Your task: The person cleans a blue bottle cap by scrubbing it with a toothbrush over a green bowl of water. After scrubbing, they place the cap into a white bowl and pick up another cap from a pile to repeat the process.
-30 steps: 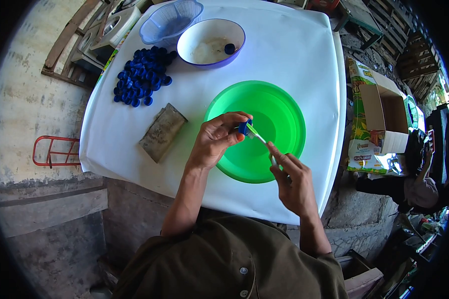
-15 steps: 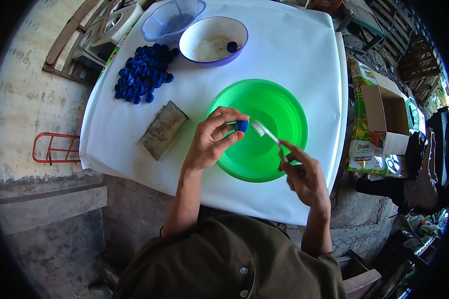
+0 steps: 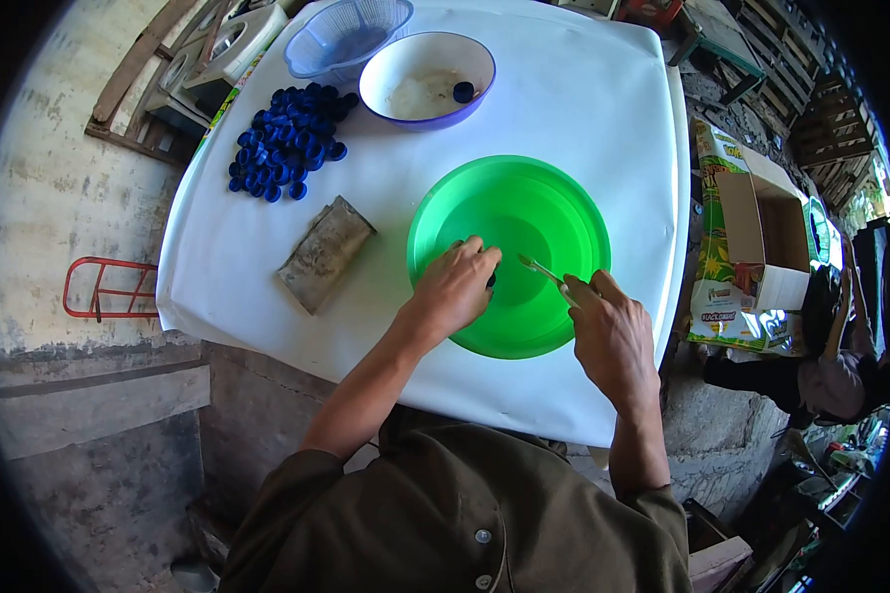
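Observation:
My left hand (image 3: 457, 287) is over the left part of the green basin (image 3: 587, 212), its fingers closed on a dark blue cap (image 3: 491, 281) that shows only in part. In my right hand (image 3: 608, 331) is a toothbrush (image 3: 541, 269), its head pointing left over the basin, a little apart from the cap. Up and to the left on the white-covered table lies a pile of blue caps (image 3: 289, 138). A white and purple bowl (image 3: 420, 99) holds one blue cap (image 3: 463, 92) at its right side.
A worn greyish block (image 3: 326, 255) lies left of the basin. Behind the bowl stands a translucent blue basket (image 3: 344, 40). Past the table's right edge are an open cardboard box (image 3: 776, 232) and a person (image 3: 836, 381). A red metal frame (image 3: 109, 289) is at the left.
My left hand has turned over and lowered with the cap toward the basin. The toothbrush has tilted, its bristles now apart from the cap, and my right hand has shifted slightly right.

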Demonstrator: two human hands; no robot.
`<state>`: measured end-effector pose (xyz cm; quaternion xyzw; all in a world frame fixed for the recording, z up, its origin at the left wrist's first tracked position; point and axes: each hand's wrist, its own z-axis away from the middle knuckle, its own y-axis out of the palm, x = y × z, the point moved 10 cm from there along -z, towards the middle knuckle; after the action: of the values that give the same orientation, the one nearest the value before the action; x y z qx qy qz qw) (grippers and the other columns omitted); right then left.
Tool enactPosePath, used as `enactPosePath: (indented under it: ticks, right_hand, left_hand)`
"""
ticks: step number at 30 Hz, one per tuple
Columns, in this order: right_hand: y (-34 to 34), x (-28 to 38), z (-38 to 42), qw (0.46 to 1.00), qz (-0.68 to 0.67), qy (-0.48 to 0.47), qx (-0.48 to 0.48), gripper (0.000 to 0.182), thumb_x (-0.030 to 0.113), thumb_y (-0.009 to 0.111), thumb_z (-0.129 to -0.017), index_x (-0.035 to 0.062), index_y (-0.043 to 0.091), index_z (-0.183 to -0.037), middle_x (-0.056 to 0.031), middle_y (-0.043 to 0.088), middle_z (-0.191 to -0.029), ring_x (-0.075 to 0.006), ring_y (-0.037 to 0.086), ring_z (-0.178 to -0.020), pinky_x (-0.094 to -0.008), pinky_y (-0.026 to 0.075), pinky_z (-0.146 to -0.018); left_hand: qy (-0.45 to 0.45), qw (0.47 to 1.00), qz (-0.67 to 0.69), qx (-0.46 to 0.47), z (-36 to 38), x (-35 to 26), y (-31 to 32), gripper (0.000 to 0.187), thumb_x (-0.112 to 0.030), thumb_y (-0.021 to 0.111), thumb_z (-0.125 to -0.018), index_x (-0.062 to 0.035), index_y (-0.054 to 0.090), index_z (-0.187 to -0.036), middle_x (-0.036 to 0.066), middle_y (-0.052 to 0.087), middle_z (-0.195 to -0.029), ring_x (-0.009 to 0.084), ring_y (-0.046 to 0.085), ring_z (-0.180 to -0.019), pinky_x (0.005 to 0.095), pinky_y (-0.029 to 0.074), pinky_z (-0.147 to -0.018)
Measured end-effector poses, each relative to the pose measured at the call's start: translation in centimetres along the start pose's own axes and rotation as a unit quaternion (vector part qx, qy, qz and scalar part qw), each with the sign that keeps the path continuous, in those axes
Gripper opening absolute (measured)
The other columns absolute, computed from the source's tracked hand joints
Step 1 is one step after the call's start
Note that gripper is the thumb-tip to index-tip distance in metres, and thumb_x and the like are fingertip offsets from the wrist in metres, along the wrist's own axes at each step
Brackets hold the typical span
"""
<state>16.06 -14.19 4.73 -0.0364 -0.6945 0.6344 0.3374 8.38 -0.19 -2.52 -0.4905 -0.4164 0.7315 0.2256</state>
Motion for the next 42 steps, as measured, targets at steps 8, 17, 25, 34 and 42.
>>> enactPosePath:
  ticks: [8, 17, 25, 34, 42]
  right_hand:
    - [1.9, 0.4, -0.8, 0.995, 0.029, -0.027, 0.089, 0.022, 0.006, 0.064, -0.085, 0.0028, 0.07, -0.106, -0.0148, 0.063, -0.091, -0.0345, 0.066, -0.071, -0.0453, 0.053, -0.066]
    - [-2.8, -1.2, 0.0, 0.971, -0.235, 0.026, -0.039, 0.02, 0.002, 0.068, -0.085, -0.0027, 0.066, -0.105, -0.0151, 0.067, -0.09, -0.0256, 0.064, -0.066, -0.036, 0.05, -0.062]
    - [-0.9, 1.7, 1.1, 0.936, -0.332, 0.015, -0.116, 0.032, -0.003, 0.067, -0.087, -0.0015, 0.065, -0.119, -0.0159, 0.065, -0.089, -0.0243, 0.064, -0.068, -0.0347, 0.048, -0.061]
    - [-0.2, 2.9, 2.0, 0.939, -0.299, -0.015, -0.169, 0.038, -0.005, 0.064, -0.088, 0.0018, 0.065, -0.125, -0.015, 0.066, -0.092, -0.0288, 0.067, -0.076, -0.0367, 0.053, -0.066]
    - [0.5, 2.8, 2.6, 0.937, -0.301, -0.031, -0.174, 0.039, -0.006, 0.064, -0.088, 0.0023, 0.064, -0.126, -0.0152, 0.066, -0.092, -0.0283, 0.068, -0.078, -0.0367, 0.053, -0.067]
  left_hand:
    - [0.051, 0.967, 0.217, -0.124, 0.5, -0.8, -4.8, 0.036, 0.002, 0.071, -0.08, -0.0016, 0.067, -0.116, 0.014, 0.063, -0.105, 0.0243, 0.067, -0.095, 0.032, 0.056, -0.083]
    - [0.042, 0.798, 0.587, -0.131, 1.9, 2.0, -4.7, 0.035, -0.011, 0.069, -0.095, 0.006, 0.061, -0.124, 0.012, 0.067, -0.111, 0.0167, 0.065, -0.103, 0.0309, 0.055, -0.09]
    - [0.099, 0.728, 0.664, -0.138, 1.9, 0.9, -3.9, 0.033, -0.016, 0.058, -0.101, 0.0051, 0.06, -0.126, 0.015, 0.064, -0.117, 0.0247, 0.063, -0.112, 0.0405, 0.05, -0.102]
    - [0.109, 0.707, 0.683, -0.148, 1.8, 0.2, -3.5, 0.03, -0.012, 0.055, -0.101, 0.0053, 0.061, -0.125, 0.02, 0.065, -0.122, 0.0313, 0.066, -0.113, 0.0438, 0.052, -0.103]
    - [0.12, 0.686, 0.7, -0.159, 1.8, 0.5, -4.1, 0.029, -0.01, 0.052, -0.102, 0.0046, 0.061, -0.125, 0.022, 0.065, -0.123, 0.0318, 0.067, -0.111, 0.0431, 0.053, -0.102]
